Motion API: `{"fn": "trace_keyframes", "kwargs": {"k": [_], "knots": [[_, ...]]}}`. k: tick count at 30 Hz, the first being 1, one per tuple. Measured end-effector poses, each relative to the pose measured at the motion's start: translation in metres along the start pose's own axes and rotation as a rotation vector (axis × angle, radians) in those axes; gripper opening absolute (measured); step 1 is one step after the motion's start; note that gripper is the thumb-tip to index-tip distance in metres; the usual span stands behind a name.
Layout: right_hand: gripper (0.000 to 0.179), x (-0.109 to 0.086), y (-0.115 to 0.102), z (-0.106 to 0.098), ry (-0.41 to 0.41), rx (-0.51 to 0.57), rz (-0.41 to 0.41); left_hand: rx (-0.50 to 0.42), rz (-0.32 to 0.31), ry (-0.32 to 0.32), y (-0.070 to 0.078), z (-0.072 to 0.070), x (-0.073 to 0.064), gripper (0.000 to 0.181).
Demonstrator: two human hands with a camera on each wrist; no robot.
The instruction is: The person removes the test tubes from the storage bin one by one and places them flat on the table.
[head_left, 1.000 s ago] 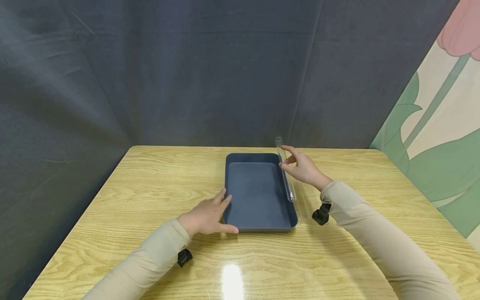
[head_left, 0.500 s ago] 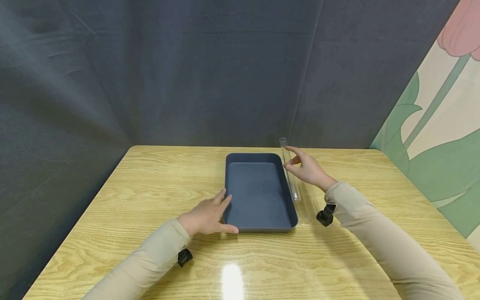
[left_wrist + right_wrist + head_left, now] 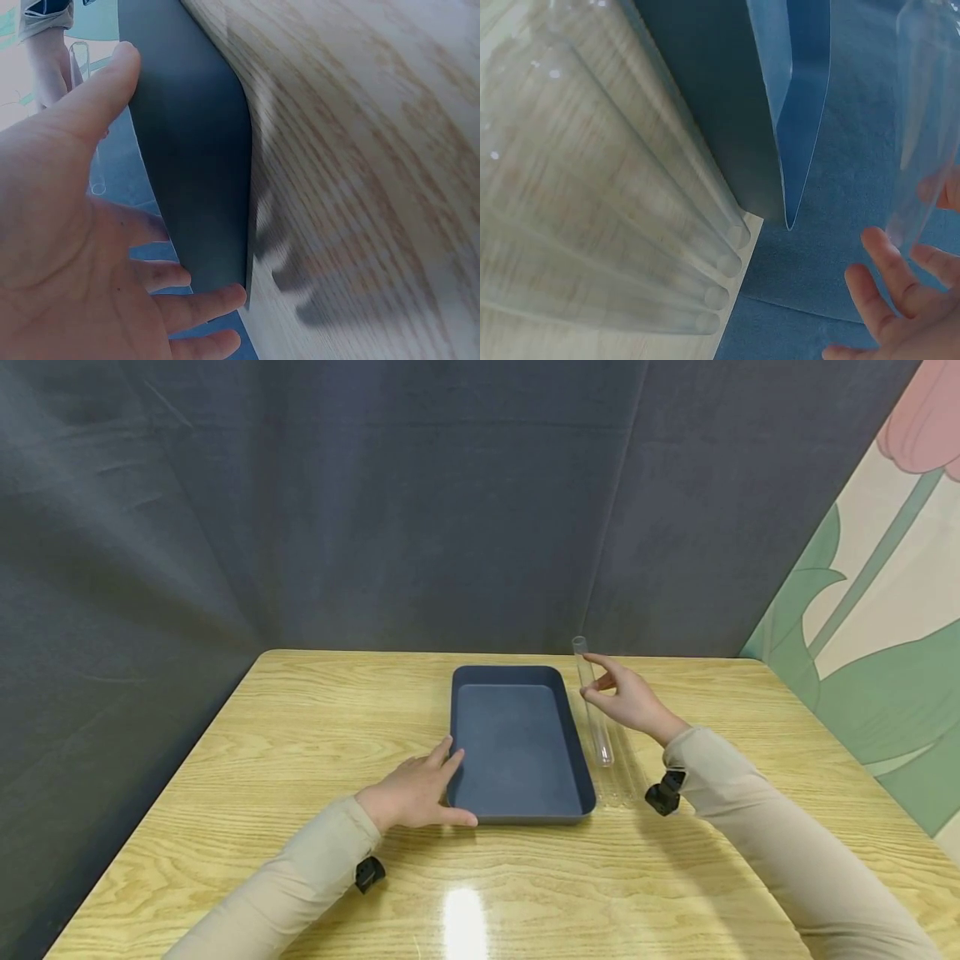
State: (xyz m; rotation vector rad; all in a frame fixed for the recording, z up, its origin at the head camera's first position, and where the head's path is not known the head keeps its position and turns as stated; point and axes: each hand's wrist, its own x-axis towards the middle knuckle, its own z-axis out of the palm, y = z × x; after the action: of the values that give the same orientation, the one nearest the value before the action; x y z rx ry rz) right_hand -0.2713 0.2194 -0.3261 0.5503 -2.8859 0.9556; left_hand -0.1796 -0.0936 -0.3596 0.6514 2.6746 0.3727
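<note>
A dark blue-grey rectangular tray (image 3: pixel 510 743) lies on the table. My left hand (image 3: pixel 412 789) rests against its near left corner, fingers spread; the left wrist view shows them touching the tray wall (image 3: pixel 199 150). Just right of the tray, my right hand (image 3: pixel 632 702) pinches a clear test tube (image 3: pixel 603 747) between thumb and fingers. That tube is raised and tilted, its rimmed end pointing away. Below it, several more clear tubes (image 3: pixel 641 161) lie side by side along the tray's right side in the right wrist view; they are faint in the head view.
The wood-grain table (image 3: pixel 300 727) stretches to both sides of the tray. A dark curtain (image 3: pixel 450 510) hangs behind its far edge. On the right is a wall (image 3: pixel 892 685) painted with a tulip. Light glares off the table near the front.
My right hand has moved right with the test tube, from over the tray's right rim to above the tubes beside it. My left hand and the tray have stayed put.
</note>
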Motion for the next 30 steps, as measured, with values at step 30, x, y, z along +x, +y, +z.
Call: {"fn": "trace_keyframes", "kwargs": {"k": [30], "knots": [[0.059, -0.011, 0.023, -0.006, 0.004, -0.008, -0.001, 0.006, 0.011, 0.003, -0.001, 0.0, 0.001, 0.094]]}}
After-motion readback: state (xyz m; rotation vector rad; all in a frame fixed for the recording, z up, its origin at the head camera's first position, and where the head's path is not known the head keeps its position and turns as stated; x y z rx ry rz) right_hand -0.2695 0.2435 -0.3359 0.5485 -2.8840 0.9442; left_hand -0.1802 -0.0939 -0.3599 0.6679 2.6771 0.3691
